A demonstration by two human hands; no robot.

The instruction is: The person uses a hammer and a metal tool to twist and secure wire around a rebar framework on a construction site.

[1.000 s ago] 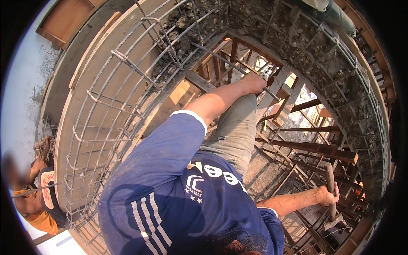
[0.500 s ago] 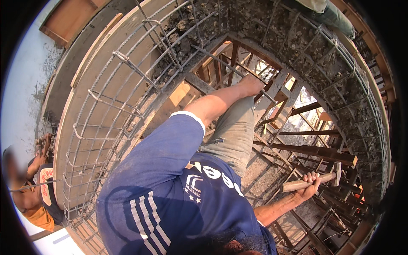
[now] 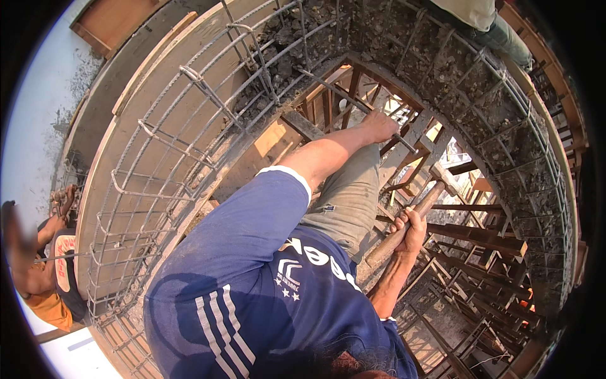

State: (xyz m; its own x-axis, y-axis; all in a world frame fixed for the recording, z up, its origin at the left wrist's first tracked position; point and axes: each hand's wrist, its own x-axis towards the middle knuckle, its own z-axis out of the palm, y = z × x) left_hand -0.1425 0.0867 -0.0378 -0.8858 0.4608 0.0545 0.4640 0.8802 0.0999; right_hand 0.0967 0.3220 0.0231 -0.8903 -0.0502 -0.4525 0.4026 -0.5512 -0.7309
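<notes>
My left hand [image 3: 380, 127] is closed around a long steel chisel [image 3: 334, 93], a straight thin rod. Its far end reaches to the rough broken concrete [image 3: 273, 49] at the upper left; its near end sticks out past my fist to the right. My right hand [image 3: 411, 226] grips a hammer [image 3: 432, 196] by its thick wooden handle. The hammer's metal head is up and to the right, apart from the chisel's near end. The butt of the handle points down toward my trouser leg.
A curved cage of steel rebar [image 3: 145, 132] runs along the left, beside a plywood form [image 3: 120, 164]. More rebar lies over the dark concrete wall [image 3: 505, 120] at the right. Timber and metal props [image 3: 473, 237] show below through openings. One person [image 3: 47, 271] is at far left, another [image 3: 499, 31] at upper right.
My right hand has swung the hammer leftward and up, closer to the chisel's near end. My left hand still holds the chisel in about the same spot.
</notes>
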